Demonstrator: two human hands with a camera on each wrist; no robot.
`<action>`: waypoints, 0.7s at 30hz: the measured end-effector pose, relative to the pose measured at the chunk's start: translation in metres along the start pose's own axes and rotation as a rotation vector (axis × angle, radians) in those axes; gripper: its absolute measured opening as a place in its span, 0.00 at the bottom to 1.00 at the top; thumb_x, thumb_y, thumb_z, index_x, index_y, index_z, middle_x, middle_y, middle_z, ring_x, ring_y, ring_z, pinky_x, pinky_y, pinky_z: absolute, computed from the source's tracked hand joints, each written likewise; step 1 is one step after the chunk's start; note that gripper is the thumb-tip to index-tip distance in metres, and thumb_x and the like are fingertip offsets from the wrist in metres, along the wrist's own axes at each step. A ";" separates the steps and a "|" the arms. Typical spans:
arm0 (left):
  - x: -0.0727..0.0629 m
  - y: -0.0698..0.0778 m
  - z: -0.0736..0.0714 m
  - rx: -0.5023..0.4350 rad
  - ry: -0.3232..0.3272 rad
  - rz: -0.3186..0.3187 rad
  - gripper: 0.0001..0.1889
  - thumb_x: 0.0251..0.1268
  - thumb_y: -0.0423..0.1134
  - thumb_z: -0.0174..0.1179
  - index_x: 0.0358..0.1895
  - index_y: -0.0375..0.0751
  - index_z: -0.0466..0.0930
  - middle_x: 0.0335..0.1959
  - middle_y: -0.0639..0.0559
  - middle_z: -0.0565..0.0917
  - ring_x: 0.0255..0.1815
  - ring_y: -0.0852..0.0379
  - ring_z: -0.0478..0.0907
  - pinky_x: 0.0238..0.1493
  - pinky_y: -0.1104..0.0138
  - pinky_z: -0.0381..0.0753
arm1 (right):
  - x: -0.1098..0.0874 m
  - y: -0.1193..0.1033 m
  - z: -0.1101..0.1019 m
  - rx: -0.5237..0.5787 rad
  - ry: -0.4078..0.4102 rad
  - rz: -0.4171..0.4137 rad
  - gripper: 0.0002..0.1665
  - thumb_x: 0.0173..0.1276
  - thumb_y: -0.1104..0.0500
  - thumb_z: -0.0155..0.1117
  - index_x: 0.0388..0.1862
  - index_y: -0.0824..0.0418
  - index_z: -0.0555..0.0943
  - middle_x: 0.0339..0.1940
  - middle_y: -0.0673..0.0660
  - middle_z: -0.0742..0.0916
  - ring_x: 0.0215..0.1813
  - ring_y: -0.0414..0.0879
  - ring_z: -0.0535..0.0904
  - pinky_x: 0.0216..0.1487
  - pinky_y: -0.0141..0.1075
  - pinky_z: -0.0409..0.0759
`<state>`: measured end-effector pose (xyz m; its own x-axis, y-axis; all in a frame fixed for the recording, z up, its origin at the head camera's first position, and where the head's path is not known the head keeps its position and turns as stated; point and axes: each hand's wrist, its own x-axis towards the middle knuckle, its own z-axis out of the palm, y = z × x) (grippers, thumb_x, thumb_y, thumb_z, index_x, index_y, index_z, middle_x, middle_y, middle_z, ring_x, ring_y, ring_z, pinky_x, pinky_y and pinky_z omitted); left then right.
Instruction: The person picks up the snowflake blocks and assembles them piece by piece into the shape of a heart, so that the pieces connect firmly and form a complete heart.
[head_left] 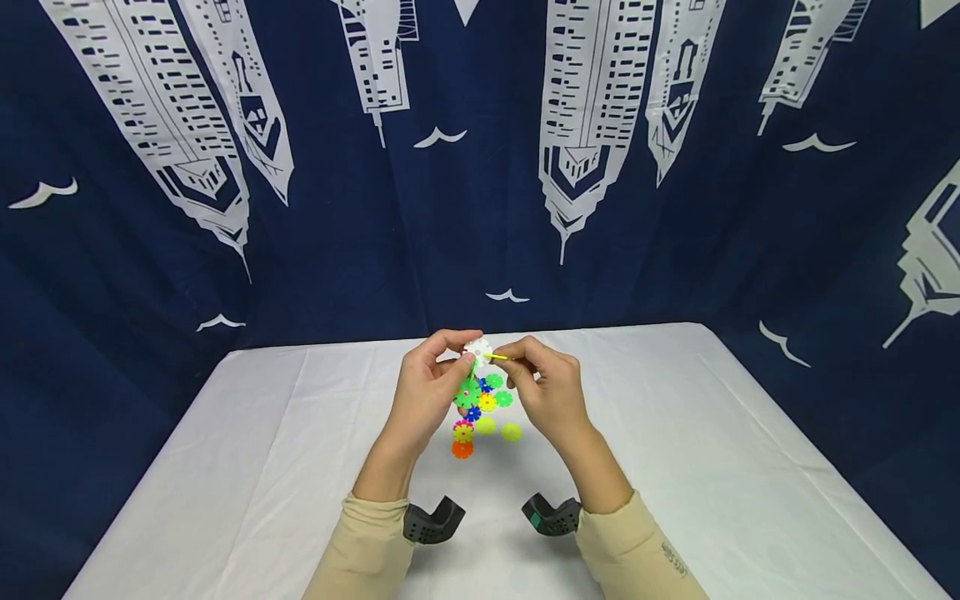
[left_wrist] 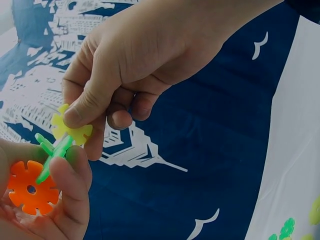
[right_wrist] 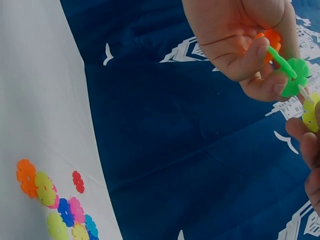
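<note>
My left hand [head_left: 429, 379] grips joined notched flower discs. Among them are an orange disc [left_wrist: 33, 188], cupped against the fingers, and green discs [right_wrist: 297, 78] set at angles to each other. A white disc [head_left: 478, 350] shows at the fingertips in the head view. My right hand [head_left: 551, 390] pinches a yellow disc [left_wrist: 70, 127] between thumb and forefinger. The yellow disc stands edge-on to the head camera, right up against the white one; whether they are slotted together is unclear. Both hands are raised above the table.
Loose discs lie on the white-covered table [head_left: 285, 467] below the hands, including an orange disc [head_left: 462, 450], a yellow disc [head_left: 512, 432] and a red disc [right_wrist: 78, 182]. A dark blue printed curtain [head_left: 465, 217] hangs behind and beside the table.
</note>
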<state>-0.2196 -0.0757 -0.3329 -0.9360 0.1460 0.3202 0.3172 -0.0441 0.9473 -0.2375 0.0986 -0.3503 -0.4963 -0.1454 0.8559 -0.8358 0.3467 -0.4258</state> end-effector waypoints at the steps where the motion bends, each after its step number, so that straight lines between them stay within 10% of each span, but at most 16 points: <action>1: 0.000 0.000 0.000 -0.001 -0.001 -0.001 0.14 0.72 0.29 0.56 0.58 0.37 0.80 0.45 0.49 0.75 0.25 0.62 0.78 0.22 0.76 0.75 | 0.000 0.000 -0.001 -0.004 -0.006 0.007 0.05 0.60 0.72 0.70 0.33 0.66 0.83 0.24 0.56 0.87 0.19 0.46 0.77 0.24 0.25 0.78; 21: 0.004 -0.002 -0.005 0.043 -0.022 -0.024 0.11 0.72 0.36 0.59 0.54 0.44 0.77 0.50 0.49 0.74 0.31 0.57 0.81 0.39 0.72 0.81 | 0.003 0.005 -0.007 -0.019 0.029 0.031 0.04 0.60 0.67 0.74 0.34 0.61 0.86 0.29 0.52 0.84 0.30 0.39 0.75 0.29 0.22 0.73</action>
<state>-0.2245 -0.0796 -0.3338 -0.9401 0.1684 0.2963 0.3010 0.0026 0.9536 -0.2413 0.1065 -0.3475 -0.5148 -0.1077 0.8505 -0.8153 0.3682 -0.4468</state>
